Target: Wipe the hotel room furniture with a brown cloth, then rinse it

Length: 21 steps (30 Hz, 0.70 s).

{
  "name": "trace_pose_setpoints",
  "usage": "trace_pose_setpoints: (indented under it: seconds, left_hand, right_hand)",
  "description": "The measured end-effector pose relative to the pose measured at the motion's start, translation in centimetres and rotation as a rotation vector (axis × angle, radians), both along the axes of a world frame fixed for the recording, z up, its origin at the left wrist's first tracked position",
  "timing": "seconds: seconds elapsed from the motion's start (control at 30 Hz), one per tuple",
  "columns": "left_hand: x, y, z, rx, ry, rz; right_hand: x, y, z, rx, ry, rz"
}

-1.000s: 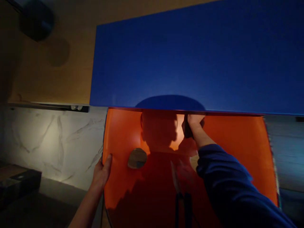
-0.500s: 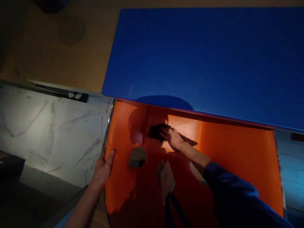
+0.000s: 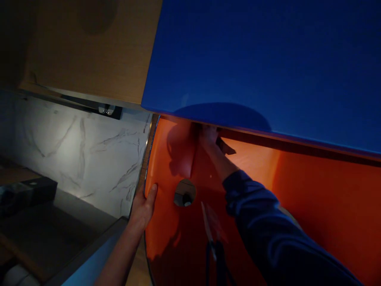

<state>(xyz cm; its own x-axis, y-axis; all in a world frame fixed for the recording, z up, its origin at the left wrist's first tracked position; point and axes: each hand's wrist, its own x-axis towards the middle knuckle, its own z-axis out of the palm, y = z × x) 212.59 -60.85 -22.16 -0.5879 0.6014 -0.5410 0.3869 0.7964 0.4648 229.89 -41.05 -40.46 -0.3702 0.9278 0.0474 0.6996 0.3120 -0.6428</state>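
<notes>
An orange shell (image 3: 166,159) with a round hole in it stands below a broad blue panel (image 3: 253,63). My left hand (image 3: 143,204) grips the shell's left edge, thumb on the orange inner face and fingers behind the rim. Deep inside, just under the panel's edge, my right hand (image 3: 210,137) is closed on a dark cloth (image 3: 225,147), which shows partly beside the wrist. Shadow and the panel's edge hide part of the right fingers.
A wooden surface (image 3: 89,51) lies at the upper left, above a white marbled wall (image 3: 101,143). A dark box (image 3: 38,190) stands at the left. A card on a dark strap (image 3: 219,262) hangs low in the middle.
My right hand has moved up and left with the dark cloth, further under the blue panel. The left hand keeps its hold on the edge. The view has shifted.
</notes>
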Motion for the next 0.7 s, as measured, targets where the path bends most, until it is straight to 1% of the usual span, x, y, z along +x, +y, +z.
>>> trace_pose_setpoints:
  seconds: [0.03,0.07,0.1,0.13,0.17,0.2,0.23,0.27,0.3,0.33,0.37,0.4,0.47,0.5,0.53,0.57,0.6,0.63,0.7]
  left_hand:
    - [-0.1,-0.1,0.0,-0.009,0.0,-0.014]
    - [-0.1,-0.1,0.0,-0.018,0.012,-0.027]
    - [-0.1,-0.1,0.0,-0.028,0.032,-0.038]
    - [-0.1,-0.1,0.0,-0.036,0.053,-0.044]
    - [-0.1,-0.1,0.1,-0.042,0.069,-0.049]
    - [-0.2,-0.1,0.1,-0.045,0.08,-0.055]
    - [-0.2,-0.1,0.1,-0.048,0.086,-0.061]
    - [-0.2,-0.1,0.1,-0.054,0.089,-0.068]
    - [-0.3,-0.2,0.0,-0.059,0.094,-0.074]
    - [-0.4,-0.2,-0.1,-0.063,0.101,-0.078]
    - [-0.5,-0.2,-0.3,-0.068,0.104,-0.079]
    - [-0.6,-0.3,-0.4,-0.071,0.102,-0.079]
    - [-0.8,-0.4,-0.7,-0.079,0.091,-0.076]
    - [-0.8,-0.4,-0.8,-0.086,0.089,-0.075]
    - [-0.8,-0.4,-0.8,-0.095,0.095,-0.074]
    - [-0.8,-0.4,-0.8,-0.099,0.107,-0.075]
    - [-0.8,-0.3,-0.7,-0.1,0.12,-0.081]
    - [-0.7,-0.2,-0.7,-0.1,0.131,-0.088]
    - [-0.5,-0.1,-0.4,-0.11,0.152,-0.106]
  right_hand:
    - [-2.2,-1.6,0.5,-0.069,-0.041,-0.062]
    - [-3.8,-3.6,1.1,-0.166,-0.106,-0.094]
    - [-4.9,-5.9,1.7,-0.273,-0.175,-0.075]
    - [-5.1,-8.3,2.2,-0.369,-0.232,-0.005]
    - [-4.6,-10.6,2.6,-0.439,-0.266,0.116]
    - [-3.2,-12.6,2.9,-0.47,-0.275,0.279]
    - [-1.2,-13.9,3.0,-0.481,-0.274,0.402]
    - [1.3,-14.5,3.1,-0.483,-0.268,0.499]
    - [4.3,-14.3,3.0,-0.483,-0.27,0.562]
    - [7.5,-13.3,2.8,-0.481,-0.289,0.603]
    - [10.8,-11.8,2.6,-0.479,-0.319,0.619]
    - [14.1,-9.8,2.4,-0.458,-0.375,0.591]
    - [19.6,-5.7,2.0,-0.394,-0.519,0.424]
    - [21.7,-4.1,1.7,-0.324,-0.619,0.275]
    - [23.2,-2.9,1.5,-0.262,-0.691,0.136]
    - [24.2,-2.5,1.3,-0.214,-0.748,0.006]
    - [24.6,-2.8,1.0,-0.188,-0.788,-0.109]
    - [24.5,-3.8,0.8,-0.194,-0.808,-0.198]
    - [23.5,-7.7,0.7,-0.275,-0.823,-0.325]
